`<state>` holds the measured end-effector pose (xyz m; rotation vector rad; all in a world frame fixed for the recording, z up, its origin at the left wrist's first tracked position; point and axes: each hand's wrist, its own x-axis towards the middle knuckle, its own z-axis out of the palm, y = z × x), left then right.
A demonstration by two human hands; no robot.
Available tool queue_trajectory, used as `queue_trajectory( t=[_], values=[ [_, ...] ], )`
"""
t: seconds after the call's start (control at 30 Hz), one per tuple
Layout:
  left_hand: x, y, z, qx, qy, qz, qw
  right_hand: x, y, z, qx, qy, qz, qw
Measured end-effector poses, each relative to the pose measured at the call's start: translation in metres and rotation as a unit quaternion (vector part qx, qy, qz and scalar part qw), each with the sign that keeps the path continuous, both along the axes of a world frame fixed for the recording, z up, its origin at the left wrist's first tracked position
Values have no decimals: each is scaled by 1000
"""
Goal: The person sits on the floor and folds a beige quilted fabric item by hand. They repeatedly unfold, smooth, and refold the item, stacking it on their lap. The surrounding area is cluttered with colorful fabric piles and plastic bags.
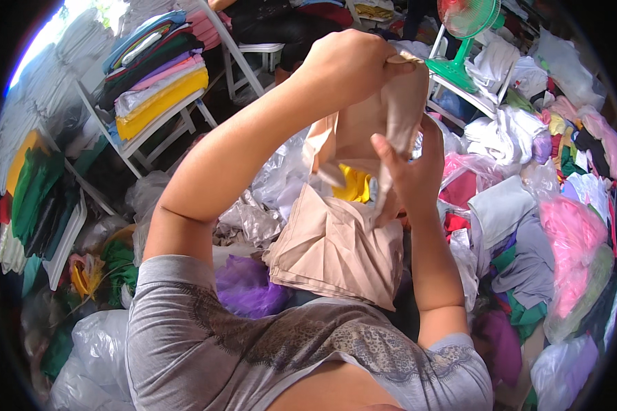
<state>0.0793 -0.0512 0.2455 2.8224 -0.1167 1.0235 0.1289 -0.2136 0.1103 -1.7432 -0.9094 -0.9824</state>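
A beige cloth (pixel 406 96) is pinched firmly at its top edge by the raised left hand (pixel 355 63), hanging above a stack of beige fabric (pixel 337 246). The right hand (pixel 424 168) is held beside it, thumb spread; whether cloth is gripped there cannot be told. Folds are best smoothed with the lower edge kept clear.

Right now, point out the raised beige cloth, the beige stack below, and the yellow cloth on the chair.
Raised beige cloth (pixel 365 128), head view: middle of its hanging part.
Beige stack (pixel 339 240), head view: middle of the top layer.
Yellow cloth (pixel 163 104), head view: its folded front.
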Motion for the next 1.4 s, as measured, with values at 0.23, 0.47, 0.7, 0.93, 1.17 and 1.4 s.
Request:
queue_trajectory(
  t=[0.23,0.47,0.7,0.93,1.17,1.4],
  values=[
    [19,18,18,108,20,55,992,39,-35,23,57,295,166,939],
    [28,21,30,-187,74,-166,965,61,-59,33,-10,296,162,941],
    [35,40,36,-322,3,-260,910,90,-86,12,-114,280,160,940],
    [50,87,24,-324,24,-175,930,125,-119,-1,-51,312,121,941],
    [75,107,-7,-404,39,-125,905,147,-129,-5,87,324,173,926],
    [26,132,-74,-492,79,-302,813,100,-154,-23,96,255,220,937]
  ],
)
